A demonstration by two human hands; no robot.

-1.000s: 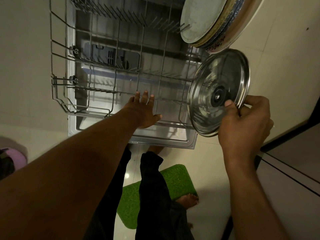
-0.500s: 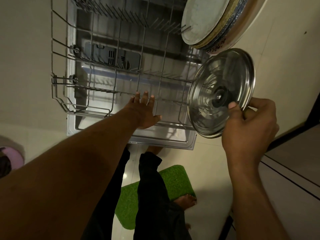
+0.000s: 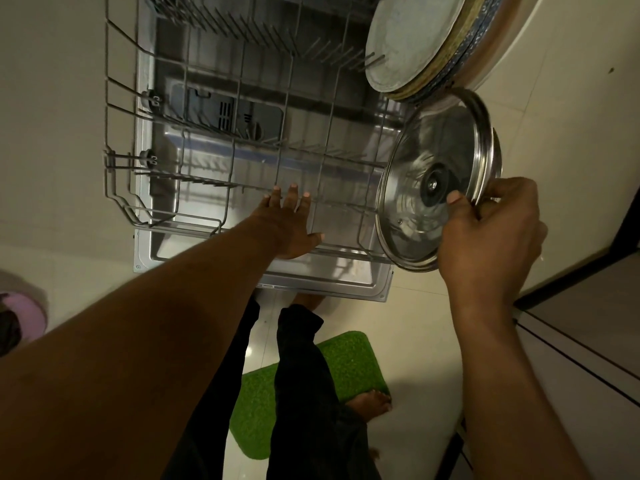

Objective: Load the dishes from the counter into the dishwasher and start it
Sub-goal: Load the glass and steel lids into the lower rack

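Steel lid (image 3: 424, 157), shiny and dark-knobbed, pinched upright by right hand (image 3: 491, 237); left hand (image 3: 287, 226) flat on rack (image 3: 227, 188).

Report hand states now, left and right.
Left hand: open, fingers straight, at the front of the grey wire dishwasher rack.
Right hand: grips the round shiny steel lid by its rim, thumb on its face.

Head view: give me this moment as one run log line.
step: loading lid | left hand: open, on rack front | right hand: grips steel lid rim, on edge at rack's right end | plates: already racked
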